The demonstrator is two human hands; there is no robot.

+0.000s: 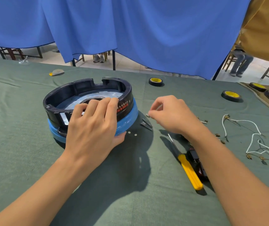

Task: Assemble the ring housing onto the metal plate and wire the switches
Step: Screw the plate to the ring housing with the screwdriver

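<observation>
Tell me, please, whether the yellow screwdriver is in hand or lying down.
Lying flat: the screwdriver rests on the green cloth, untouched. The left hand grips the ring housing; the right hand pinches a small metal part.
</observation>
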